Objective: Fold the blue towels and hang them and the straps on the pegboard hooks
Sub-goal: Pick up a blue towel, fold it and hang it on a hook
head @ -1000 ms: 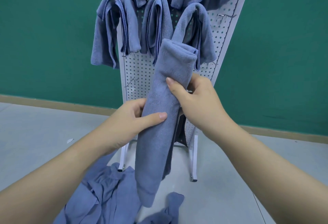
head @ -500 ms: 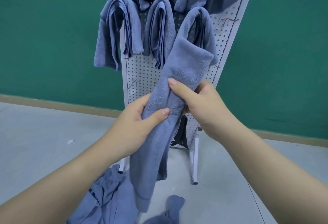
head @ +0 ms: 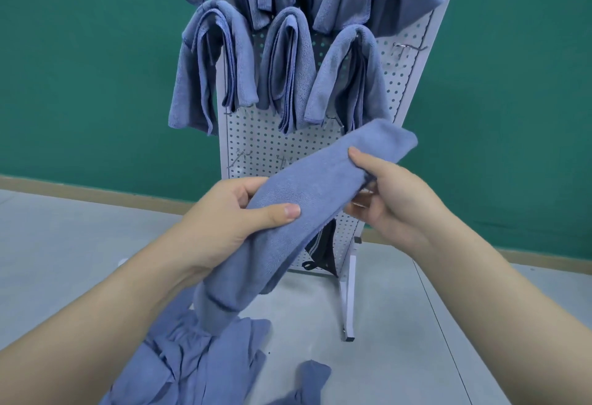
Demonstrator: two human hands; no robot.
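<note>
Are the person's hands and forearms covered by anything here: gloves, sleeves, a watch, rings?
No. The left hand and right hand are bare, with no gloves or visible rings. Both forearms are uncovered to the frame edge: no sleeves, watch or wristband. The nails are short and unpainted.

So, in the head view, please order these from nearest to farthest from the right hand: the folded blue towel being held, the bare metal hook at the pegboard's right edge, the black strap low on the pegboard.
1. Folded blue towel: gripped by the right hand itself.
2. Black strap: just below, to its left.
3. Bare metal hook: far above, at the white pegboard's right edge.
</note>
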